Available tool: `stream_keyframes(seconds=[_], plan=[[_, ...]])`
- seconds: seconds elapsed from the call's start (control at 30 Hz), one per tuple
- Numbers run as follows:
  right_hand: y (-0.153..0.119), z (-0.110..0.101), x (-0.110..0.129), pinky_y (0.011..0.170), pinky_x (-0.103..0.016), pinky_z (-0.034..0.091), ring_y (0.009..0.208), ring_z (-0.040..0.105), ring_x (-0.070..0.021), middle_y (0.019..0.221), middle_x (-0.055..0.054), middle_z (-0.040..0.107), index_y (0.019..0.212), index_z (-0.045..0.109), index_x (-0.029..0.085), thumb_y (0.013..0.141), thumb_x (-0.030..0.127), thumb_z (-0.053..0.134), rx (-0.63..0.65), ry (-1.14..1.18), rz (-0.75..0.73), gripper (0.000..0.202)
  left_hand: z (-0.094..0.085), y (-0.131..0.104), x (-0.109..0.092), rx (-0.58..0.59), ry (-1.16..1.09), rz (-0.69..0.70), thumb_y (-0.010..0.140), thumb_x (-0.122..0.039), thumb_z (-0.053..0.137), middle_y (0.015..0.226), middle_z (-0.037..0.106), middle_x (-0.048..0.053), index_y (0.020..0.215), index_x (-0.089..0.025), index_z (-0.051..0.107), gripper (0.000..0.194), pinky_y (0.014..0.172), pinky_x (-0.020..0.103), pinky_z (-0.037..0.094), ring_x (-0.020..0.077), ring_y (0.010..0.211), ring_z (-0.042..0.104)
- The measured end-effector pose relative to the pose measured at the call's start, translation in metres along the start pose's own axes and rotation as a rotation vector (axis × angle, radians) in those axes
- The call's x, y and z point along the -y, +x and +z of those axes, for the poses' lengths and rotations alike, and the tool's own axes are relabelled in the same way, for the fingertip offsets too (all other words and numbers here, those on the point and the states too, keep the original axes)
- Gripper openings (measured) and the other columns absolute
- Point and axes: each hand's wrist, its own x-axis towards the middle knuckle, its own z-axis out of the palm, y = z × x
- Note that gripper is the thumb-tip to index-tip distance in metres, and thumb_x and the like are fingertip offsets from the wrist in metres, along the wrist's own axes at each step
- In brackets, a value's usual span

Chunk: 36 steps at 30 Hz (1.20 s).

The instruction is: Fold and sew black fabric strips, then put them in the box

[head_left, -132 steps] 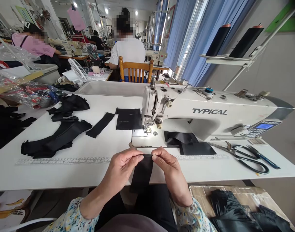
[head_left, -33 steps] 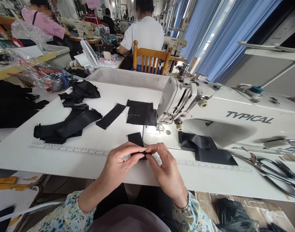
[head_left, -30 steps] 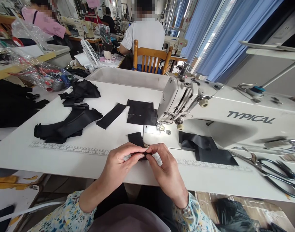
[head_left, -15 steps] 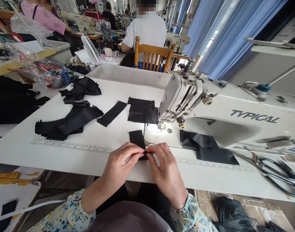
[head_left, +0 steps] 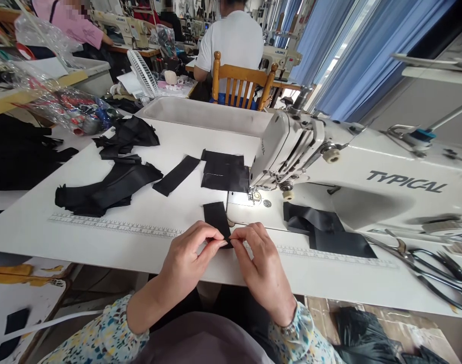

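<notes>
A short black fabric strip [head_left: 216,217] lies on the white sewing table, its near end between my hands. My left hand [head_left: 191,253] pinches that end with thumb and forefinger. From the right, my right hand [head_left: 258,260] pinches at the strip's near right corner, the fingertips of both hands almost meeting. Just beyond, more black fabric pieces [head_left: 223,171] reach to the needle area of the white sewing machine [head_left: 284,151]. Another single black strip [head_left: 177,175] lies at an angle to their left.
Piles of black fabric [head_left: 109,187] lie on the left. Folded black pieces [head_left: 340,240] and large scissors [head_left: 420,263] are on the right. A ruler scale [head_left: 121,227] runs along the table's front. Ahead, a person in white sits before a wooden chair back [head_left: 244,76].
My fingertips have drawn slightly apart at the strip's near end, and more of that end shows. The whole view has shifted a little.
</notes>
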Motion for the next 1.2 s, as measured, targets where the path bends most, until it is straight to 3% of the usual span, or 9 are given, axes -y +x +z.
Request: stream_keyframes(seconds=[0.17,0.33,0.5,0.67,0.77,0.93,1.07,1.2], plan=[[0.005,-0.006,-0.003,0.08,-0.037,0.048,0.09,0.056,-0.0209,0.09,-0.003,0.063,0.09,0.06,0.024,0.1,0.018,0.052,0.08,0.112,0.11,0.013,-0.011,0.007,0.0,0.109,-0.175,-0.221,0.091,-0.023,0.07,0.08,0.066,0.0,0.082,-0.02,0.064,0.012,0.065,0.023,0.051,0.0128,0.071,0.061],[0.009,-0.011,-0.004,0.077,-0.034,0.045,0.086,0.053,-0.0189,0.086,-0.001,0.061,0.084,0.058,0.023,0.099,0.023,0.056,0.187,0.175,0.179,0.015,-0.016,0.013,0.002,0.246,-0.467,-0.399,0.085,-0.019,0.07,0.094,0.071,0.004,0.075,-0.018,0.062,0.013,0.076,0.026,0.056,0.0164,0.088,0.068],[0.009,-0.011,-0.004,0.077,-0.034,0.044,0.086,0.053,-0.019,0.085,-0.001,0.06,0.084,0.057,0.023,0.1,0.022,0.053,0.198,0.162,0.181,0.017,-0.009,0.01,0.004,0.183,-0.48,-0.395,0.084,-0.014,0.069,0.088,0.07,0.002,0.074,-0.018,0.06,0.014,0.072,0.024,0.054,0.0139,0.083,0.067],[0.009,-0.009,-0.006,0.078,-0.034,0.041,0.088,0.051,-0.0194,0.085,0.0,0.059,0.083,0.055,0.024,0.101,0.02,0.051,0.196,0.159,0.178,0.019,-0.008,0.008,0.005,0.124,-0.36,-0.391,0.084,-0.02,0.074,0.079,0.066,-0.001,0.077,-0.019,0.06,0.016,0.063,0.021,0.051,0.0114,0.071,0.061],[0.009,-0.009,-0.006,0.08,-0.034,0.04,0.088,0.05,-0.0194,0.086,0.0,0.058,0.083,0.054,0.024,0.102,0.02,0.05,0.208,0.167,0.182,0.019,-0.012,0.008,0.003,0.144,-0.287,-0.343,0.088,-0.02,0.071,0.079,0.068,-0.001,0.09,-0.021,0.071,0.002,0.063,0.021,0.051,0.0116,0.071,0.062],[0.007,-0.01,-0.005,0.079,-0.033,0.04,0.088,0.049,-0.0187,0.087,0.0,0.057,0.084,0.053,0.024,0.102,0.02,0.05,0.22,0.193,0.216,0.019,-0.017,0.006,0.001,0.191,-0.205,-0.295,0.093,-0.022,0.067,0.083,0.071,0.0,0.093,-0.022,0.077,0.01,0.064,0.021,0.05,0.0114,0.07,0.063],[0.005,-0.01,-0.005,0.08,-0.033,0.04,0.088,0.049,-0.0185,0.087,0.001,0.056,0.085,0.054,0.024,0.103,0.021,0.05,0.217,0.201,0.226,0.018,-0.02,0.003,0.001,0.202,-0.224,-0.343,0.094,-0.023,0.066,0.085,0.072,-0.001,0.094,-0.024,0.076,0.011,0.065,0.02,0.05,0.0106,0.071,0.063],[0.004,-0.008,-0.005,0.081,-0.034,0.04,0.089,0.049,-0.0185,0.088,0.0,0.056,0.084,0.054,0.024,0.103,0.02,0.05,0.211,0.197,0.216,0.019,-0.023,0.005,0.0,0.227,-0.297,-0.478,0.091,-0.028,0.068,0.08,0.072,-0.001,0.087,-0.023,0.076,0.01,0.063,0.02,0.05,0.0113,0.07,0.063]])
